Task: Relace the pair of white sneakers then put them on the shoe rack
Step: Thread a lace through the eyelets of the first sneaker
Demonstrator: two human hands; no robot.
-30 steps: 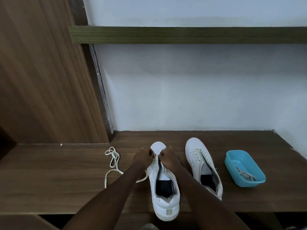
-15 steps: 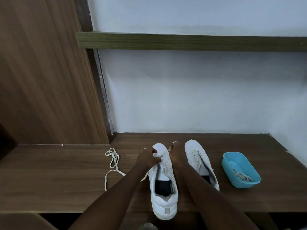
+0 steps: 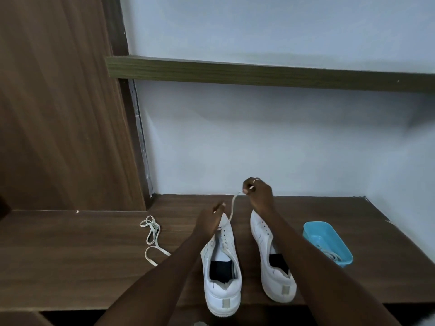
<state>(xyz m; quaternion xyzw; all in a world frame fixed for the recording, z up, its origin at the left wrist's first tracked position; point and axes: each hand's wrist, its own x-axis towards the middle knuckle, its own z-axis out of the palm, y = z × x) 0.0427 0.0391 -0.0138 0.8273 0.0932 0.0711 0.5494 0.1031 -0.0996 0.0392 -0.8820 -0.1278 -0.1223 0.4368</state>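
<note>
On the wooden shelf (image 3: pixel 70 255), a blue tub (image 3: pixel 346 262) holding a coiled lace (image 3: pixel 329 255) sits right of two white sneakers (image 3: pixel 277 285). The right hand (image 3: pixel 259 191) pinches a shoelace (image 3: pixel 233 205) above the left sneaker (image 3: pixel 223 290); the left hand (image 3: pixel 208 222) curls at its toe, grip unclear

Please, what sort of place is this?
Probably a home shoe-storage nook: a dark wooden shelf against a pale wall, a thin wooden board above, and white sneakers being laced with a white shoelace.

Head-worn, facing forward and down, close over ledge (image 3: pixel 70 255)
</note>
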